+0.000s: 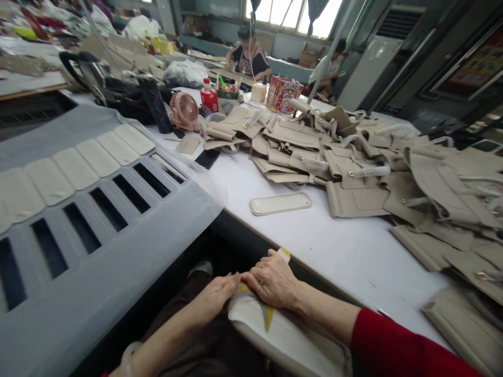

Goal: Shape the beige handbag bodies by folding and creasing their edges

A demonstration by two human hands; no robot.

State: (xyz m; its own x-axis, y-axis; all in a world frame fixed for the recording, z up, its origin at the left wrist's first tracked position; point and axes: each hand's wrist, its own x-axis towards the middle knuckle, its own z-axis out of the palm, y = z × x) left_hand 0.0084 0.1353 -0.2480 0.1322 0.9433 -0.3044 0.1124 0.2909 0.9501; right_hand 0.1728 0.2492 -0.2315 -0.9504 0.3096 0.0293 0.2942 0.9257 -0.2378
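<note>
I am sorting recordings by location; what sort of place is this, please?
Probably a bag-making workshop: beige bags lie heaped on the white table, pale round-cornered panels lie in a row at left, and another person sits beyond.

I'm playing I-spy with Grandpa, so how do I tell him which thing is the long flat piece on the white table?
Find the white table, then the big heap of beige bag parts. In front of the heap, towards the table's near edge, lies the long flat piece. Unlike those parts, it lies apart, with small shiny dots near its ends.
</note>
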